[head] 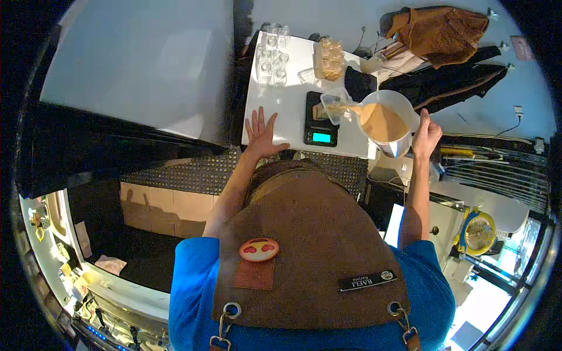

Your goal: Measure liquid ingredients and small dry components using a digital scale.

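Observation:
My right hand (426, 135) grips the handle of a translucent plastic pitcher (393, 97), tilted to the left. Tan, milky liquid (383, 123) in it streams over the lip into a clear plastic container (333, 100). That container is partly covered by the stream and stands at a black digital scale (309, 120) with a lit display; how it rests there cannot be made out. My left hand (264, 141) lies palm down on the white table (287, 112), near its front edge, fingers spread and holding nothing. The scale sits between my two hands.
Several clear glass jars (272, 57) stand at the table's far left. Behind the scale, a cardboard tray (329, 61) holds several tan-filled jars. A black cloth (360, 83) lies beside the pitcher. Jackets (439, 35) hang on the right wall; a wire rack (496, 166) is below.

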Demonstrator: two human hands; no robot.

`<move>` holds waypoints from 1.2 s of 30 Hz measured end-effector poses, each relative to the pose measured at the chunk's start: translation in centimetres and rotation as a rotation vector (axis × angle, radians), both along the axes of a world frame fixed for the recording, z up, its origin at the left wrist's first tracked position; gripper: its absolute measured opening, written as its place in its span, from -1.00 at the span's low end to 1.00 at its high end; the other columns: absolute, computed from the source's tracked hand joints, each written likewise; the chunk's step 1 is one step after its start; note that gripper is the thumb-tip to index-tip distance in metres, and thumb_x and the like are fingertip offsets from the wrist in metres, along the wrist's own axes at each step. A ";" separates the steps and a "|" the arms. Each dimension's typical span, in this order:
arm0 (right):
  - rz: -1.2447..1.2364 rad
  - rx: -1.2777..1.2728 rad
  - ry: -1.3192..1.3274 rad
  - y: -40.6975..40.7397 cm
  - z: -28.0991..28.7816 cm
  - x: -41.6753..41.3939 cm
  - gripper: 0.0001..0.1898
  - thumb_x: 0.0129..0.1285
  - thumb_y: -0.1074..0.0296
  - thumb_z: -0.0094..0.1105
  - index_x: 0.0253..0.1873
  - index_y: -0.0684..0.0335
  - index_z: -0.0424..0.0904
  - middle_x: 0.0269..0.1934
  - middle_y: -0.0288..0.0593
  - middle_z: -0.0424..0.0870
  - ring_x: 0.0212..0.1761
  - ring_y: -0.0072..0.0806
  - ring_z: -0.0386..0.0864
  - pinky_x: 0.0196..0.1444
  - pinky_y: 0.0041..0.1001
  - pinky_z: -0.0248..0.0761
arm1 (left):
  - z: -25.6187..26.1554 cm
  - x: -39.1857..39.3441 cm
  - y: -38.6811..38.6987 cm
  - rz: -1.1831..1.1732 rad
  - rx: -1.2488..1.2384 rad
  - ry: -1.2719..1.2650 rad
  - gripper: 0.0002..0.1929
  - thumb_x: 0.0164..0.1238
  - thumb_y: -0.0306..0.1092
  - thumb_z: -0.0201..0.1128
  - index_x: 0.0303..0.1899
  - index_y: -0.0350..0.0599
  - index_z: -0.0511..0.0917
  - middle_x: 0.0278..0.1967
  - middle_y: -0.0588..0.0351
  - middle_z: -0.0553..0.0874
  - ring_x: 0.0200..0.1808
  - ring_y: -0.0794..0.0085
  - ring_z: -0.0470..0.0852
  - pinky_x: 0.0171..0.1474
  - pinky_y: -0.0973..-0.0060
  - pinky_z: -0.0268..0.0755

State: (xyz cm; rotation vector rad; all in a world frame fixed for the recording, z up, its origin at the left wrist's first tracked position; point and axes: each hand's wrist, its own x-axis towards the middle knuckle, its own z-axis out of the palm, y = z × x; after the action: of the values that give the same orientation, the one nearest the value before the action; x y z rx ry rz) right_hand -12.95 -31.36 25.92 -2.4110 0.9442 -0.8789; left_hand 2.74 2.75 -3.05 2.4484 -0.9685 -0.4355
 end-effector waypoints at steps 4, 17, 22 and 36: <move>-0.012 -0.020 -0.014 0.3 0.1 0.2 -0.37 0.44 -0.03 0.14 -0.58 0.46 0.43 -0.76 -0.26 0.27 -0.66 -0.56 0.17 -0.56 -0.31 0.08 | 0.6 0.1 -0.2 -0.007 0.040 0.025 0.24 -0.05 0.50 0.35 0.58 0.05 -0.04 0.57 -0.31 -0.43 0.58 -0.21 -0.59 0.45 -0.29 -0.73; -0.006 -0.072 0.032 0.0 0.6 0.1 -0.38 0.41 -0.04 0.14 -0.54 0.51 0.48 -0.75 -0.08 0.34 -0.66 -0.46 0.25 -0.52 -0.25 0.17 | 0.7 0.2 -0.2 -0.007 0.086 0.045 0.25 -0.06 0.55 0.31 0.59 0.08 -0.07 0.57 -0.30 -0.44 0.58 -0.22 -0.57 0.44 -0.31 -0.74; -0.010 -0.047 0.066 0.3 1.3 0.0 -0.38 0.40 -0.04 0.14 -0.52 0.52 0.49 -0.74 -0.02 0.36 -0.67 -0.41 0.29 -0.49 -0.22 0.21 | 1.2 0.3 -0.2 -0.014 0.095 0.057 0.26 -0.06 0.56 0.30 0.59 0.08 -0.07 0.57 -0.30 -0.44 0.58 -0.21 -0.57 0.45 -0.30 -0.74; 0.000 -0.061 0.057 -0.2 1.4 -0.2 -0.34 0.40 -0.09 0.13 -0.57 0.46 0.38 -0.75 -0.13 0.30 -0.65 -0.46 0.22 -0.50 -0.23 0.17 | 0.2 0.1 -0.1 0.000 0.008 -0.007 0.24 -0.06 0.53 0.32 0.58 0.06 -0.03 0.57 -0.32 -0.40 0.58 -0.21 -0.58 0.45 -0.31 -0.70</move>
State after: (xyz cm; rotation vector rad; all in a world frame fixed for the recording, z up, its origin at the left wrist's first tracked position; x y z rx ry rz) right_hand -13.12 -31.55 27.29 -2.4992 0.9514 -0.8553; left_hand 2.88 2.65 -2.83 2.4585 -0.9709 -0.4322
